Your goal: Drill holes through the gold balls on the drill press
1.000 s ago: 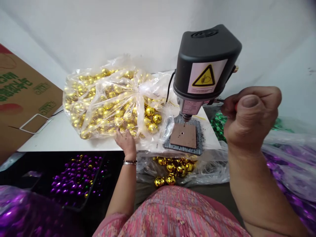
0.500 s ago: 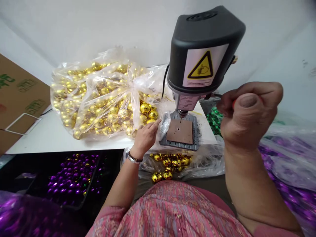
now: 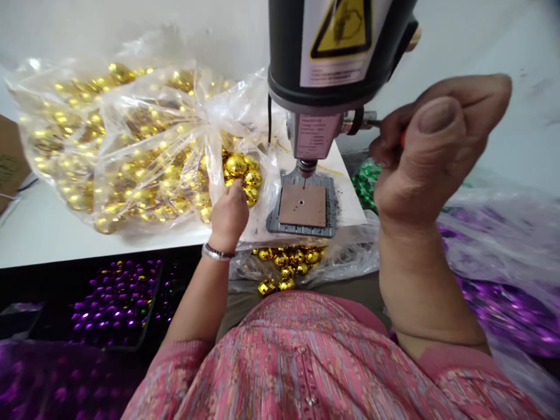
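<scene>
A black drill press [image 3: 336, 70] with a yellow warning sign stands over a brown square plate [image 3: 303, 205], which has a small hole and lies on a grey metal base [image 3: 331, 224]. My right hand [image 3: 431, 146] is wrapped round the red-ended lever at the press's right side. My left hand [image 3: 230, 213] is at the opening of a clear plastic bag [image 3: 144, 151] of shiny gold balls, its fingers touching the gold balls [image 3: 237, 165]; the fingertips are partly hidden, and I cannot tell whether they grip one.
More gold balls [image 3: 286, 256] lie in plastic on my lap below the table edge. Purple balls [image 3: 116, 303] fill a dark tray at the lower left. Green balls [image 3: 366, 181] and bagged purple ones [image 3: 511, 309] are at the right. A cardboard box [image 3: 11, 160] stands far left.
My left hand has moved left from beside the plate to the gold balls at the bag's opening. The view has shifted closer to the table. My right hand stays on the lever.
</scene>
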The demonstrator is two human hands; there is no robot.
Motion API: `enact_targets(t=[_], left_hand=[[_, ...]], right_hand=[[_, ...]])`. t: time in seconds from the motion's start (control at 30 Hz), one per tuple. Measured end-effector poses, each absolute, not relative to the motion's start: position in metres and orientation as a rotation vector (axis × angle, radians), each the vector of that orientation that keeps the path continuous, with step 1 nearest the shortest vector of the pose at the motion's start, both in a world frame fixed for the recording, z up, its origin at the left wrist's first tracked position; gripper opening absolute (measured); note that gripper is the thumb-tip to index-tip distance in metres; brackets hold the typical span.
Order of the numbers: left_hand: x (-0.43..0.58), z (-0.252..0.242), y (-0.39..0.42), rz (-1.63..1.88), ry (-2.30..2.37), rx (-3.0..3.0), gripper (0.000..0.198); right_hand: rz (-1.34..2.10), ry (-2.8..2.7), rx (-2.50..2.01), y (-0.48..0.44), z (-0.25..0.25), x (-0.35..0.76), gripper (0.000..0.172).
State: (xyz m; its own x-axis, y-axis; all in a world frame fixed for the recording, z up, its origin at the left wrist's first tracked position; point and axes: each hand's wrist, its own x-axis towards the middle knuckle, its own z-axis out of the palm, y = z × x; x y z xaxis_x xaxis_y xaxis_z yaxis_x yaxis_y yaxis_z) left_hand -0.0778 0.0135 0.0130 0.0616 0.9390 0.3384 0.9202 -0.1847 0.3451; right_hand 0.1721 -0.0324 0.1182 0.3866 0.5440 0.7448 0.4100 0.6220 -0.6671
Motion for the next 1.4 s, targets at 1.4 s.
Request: enact_targets(t=[1.4], left_hand=[[0.005, 0.017, 0.015, 0.737, 1.427, 1.667, 0.041]], right_hand=[[0.198, -1.339, -0.943, -0.034, 0.115, 0.182, 0.039]])
